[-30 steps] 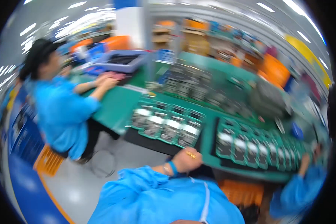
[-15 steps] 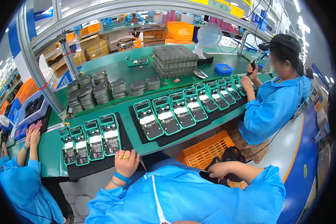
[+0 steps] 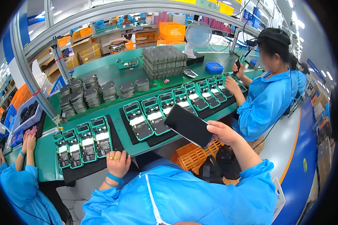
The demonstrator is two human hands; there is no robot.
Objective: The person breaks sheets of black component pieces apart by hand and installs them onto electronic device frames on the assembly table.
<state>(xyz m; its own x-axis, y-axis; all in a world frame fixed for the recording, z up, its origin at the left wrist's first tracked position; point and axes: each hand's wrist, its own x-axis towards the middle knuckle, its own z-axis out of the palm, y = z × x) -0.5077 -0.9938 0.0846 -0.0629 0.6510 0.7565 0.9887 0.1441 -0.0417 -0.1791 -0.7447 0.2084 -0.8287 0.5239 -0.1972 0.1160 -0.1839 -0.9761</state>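
Observation:
A smartphone [image 3: 187, 125] with a dark screen is tilted above the near edge of the bench. My right hand [image 3: 221, 133] grips it at its lower right corner. My left hand [image 3: 117, 164], with gold rings, lies over the edge of a black mat [image 3: 116, 137], holding nothing. Just beyond that hand stands a row of opened phone bodies in green frames [image 3: 102, 139], their inner boards showing. A longer row of similar green-framed phone bodies [image 3: 139, 122] stretches to the right, partly hidden behind the smartphone.
Stacks of grey plates [image 3: 164, 60] stand at the back of the green bench [image 3: 146, 149]. A blue tray [image 3: 214, 68] and a fan [image 3: 198, 34] are behind the rows. An orange crate [image 3: 184, 153] with a black bag [image 3: 229, 163] sits below. Co-workers flank me.
My right hand has come up from beside the black bag and now holds the smartphone over the bench edge. My left hand stays on the mat edge. The whole view has shifted slightly.

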